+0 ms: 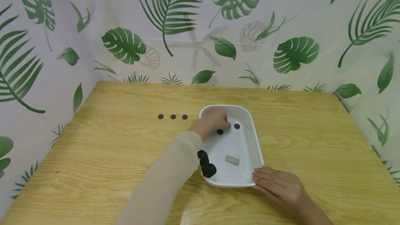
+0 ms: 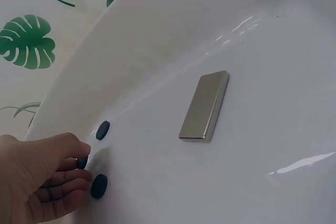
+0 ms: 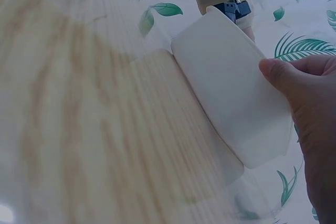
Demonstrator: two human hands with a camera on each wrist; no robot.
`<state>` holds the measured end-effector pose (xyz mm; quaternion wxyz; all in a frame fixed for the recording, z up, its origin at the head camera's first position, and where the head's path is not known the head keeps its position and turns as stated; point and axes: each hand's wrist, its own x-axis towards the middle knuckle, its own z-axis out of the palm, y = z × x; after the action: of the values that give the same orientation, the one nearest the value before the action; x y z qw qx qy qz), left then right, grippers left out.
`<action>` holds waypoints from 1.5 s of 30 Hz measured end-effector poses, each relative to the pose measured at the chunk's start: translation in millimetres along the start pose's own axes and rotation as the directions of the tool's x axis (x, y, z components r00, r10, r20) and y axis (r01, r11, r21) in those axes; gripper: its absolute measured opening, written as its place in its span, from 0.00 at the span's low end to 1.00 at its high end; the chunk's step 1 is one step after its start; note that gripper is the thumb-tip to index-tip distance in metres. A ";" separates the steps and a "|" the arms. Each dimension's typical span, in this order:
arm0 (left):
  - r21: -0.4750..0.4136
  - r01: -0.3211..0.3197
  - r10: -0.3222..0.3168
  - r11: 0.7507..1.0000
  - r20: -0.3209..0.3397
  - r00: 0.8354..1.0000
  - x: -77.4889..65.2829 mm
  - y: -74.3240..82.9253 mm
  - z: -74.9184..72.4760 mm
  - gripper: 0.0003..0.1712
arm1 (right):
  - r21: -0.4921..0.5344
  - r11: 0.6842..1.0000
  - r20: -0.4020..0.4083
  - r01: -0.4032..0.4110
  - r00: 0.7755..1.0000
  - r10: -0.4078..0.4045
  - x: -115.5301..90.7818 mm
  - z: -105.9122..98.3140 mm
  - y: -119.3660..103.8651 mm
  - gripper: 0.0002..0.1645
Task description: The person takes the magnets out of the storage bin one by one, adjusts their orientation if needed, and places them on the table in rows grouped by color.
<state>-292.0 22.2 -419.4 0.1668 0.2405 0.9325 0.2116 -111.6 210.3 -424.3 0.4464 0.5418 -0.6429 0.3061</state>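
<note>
Inside the white tray [image 1: 229, 185], my left hand [image 1: 214, 120] pinches a small black disc [image 2: 82, 162] between thumb and fingers, close to the tray floor. Two more black discs lie on that floor beside the hand, one nearer disc [image 1: 220, 132] and one farther disc [image 1: 236, 126]. Toward the tray's near end rests a flat silver-grey metal bar [image 1: 232, 160]. My right hand [image 1: 281, 187] grips the tray's near right corner; its thumb [image 3: 275, 72] presses the outer wall by the rim, with the fingers over the edge.
Three black discs stand in a row on the wooden table left of the tray, with the middle disc [image 1: 173, 116] between the others. A black wrist device [image 1: 206, 164] is on the left forearm. A leaf-patterned cloth [image 1: 193, 44] rises behind the table and along its sides.
</note>
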 end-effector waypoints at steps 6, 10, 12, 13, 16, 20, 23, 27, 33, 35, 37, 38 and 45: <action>-0.047 0.024 -0.025 0.999 -0.017 1.000 -1.7 -2.5 -3.5 0.08 | 0.013 1.000 0.000 -0.004 1.000 0.004 0.9 0.6 0.5 0.10; -0.075 0.028 -0.032 0.997 -0.044 0.999 -4.9 -3.8 -7.8 0.07 | 0.021 1.000 -0.003 -0.004 1.000 0.004 0.8 1.4 0.3 0.10; -0.109 0.008 -0.015 0.994 -0.062 0.998 -7.0 -4.8 -10.9 0.07 | 0.019 1.000 -0.007 -0.003 1.000 0.004 0.7 1.5 0.2 0.10; -0.138 -0.011 0.001 0.990 -0.068 0.998 -8.3 -5.2 -12.9 0.08 | 0.019 1.000 -0.008 -0.004 1.000 0.004 0.7 1.5 0.2 0.10; -0.227 -0.113 0.097 0.967 -0.084 0.992 -11.9 -7.8 -18.5 0.09 | 0.014 1.000 -0.008 -0.002 1.000 0.002 0.6 1.2 0.2 0.10; -0.314 -0.239 0.221 0.919 -0.090 0.971 -16.5 -11.9 -23.3 0.10 | 0.006 1.000 -0.002 0.002 1.000 -0.002 -0.6 0.1 0.1 0.10; -0.340 -0.277 0.255 0.899 -0.109 0.961 -18.9 -16.8 -22.4 0.10 | 0.006 1.000 0.000 0.006 1.000 -0.006 -1.9 -0.3 0.3 0.10; -0.358 -0.297 0.266 0.885 -0.134 0.955 -21.7 -24.2 -20.9 0.09 | -0.001 1.000 -0.007 0.018 1.000 -0.018 -3.8 1.6 0.5 0.10; -0.362 -0.333 0.300 0.871 -0.146 0.943 -30.4 -28.0 -29.3 0.09 | -0.010 0.999 -0.027 0.041 0.999 -0.041 -6.7 4.5 0.6 0.10; -0.353 -0.347 0.313 0.869 -0.150 0.938 -34.1 -29.0 -33.1 0.08 | -0.014 0.999 -0.031 0.049 0.998 -0.050 -7.7 5.3 0.8 0.10; -0.333 -0.357 0.324 0.873 -0.153 0.934 -38.2 -30.5 -36.8 0.08 | -0.020 0.998 -0.032 0.055 0.998 -0.055 -8.7 5.9 1.0 0.10; -0.325 -0.359 0.325 0.875 -0.155 0.933 -40.5 -31.5 -38.8 0.08 | -0.025 0.998 -0.032 0.056 0.998 -0.057 -9.3 6.1 1.0 0.10; -0.290 -0.357 0.313 0.888 -0.188 0.931 -53.9 -45.3 -50.7 0.08 | -0.054 0.997 -0.008 0.055 0.998 -0.055 -15.6 5.9 -2.2 0.10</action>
<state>-285.3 -57.6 -386.3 0.1004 0.3529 0.8392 0.4014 -110.7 211.2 -441.1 0.4722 0.5456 -0.6336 0.2791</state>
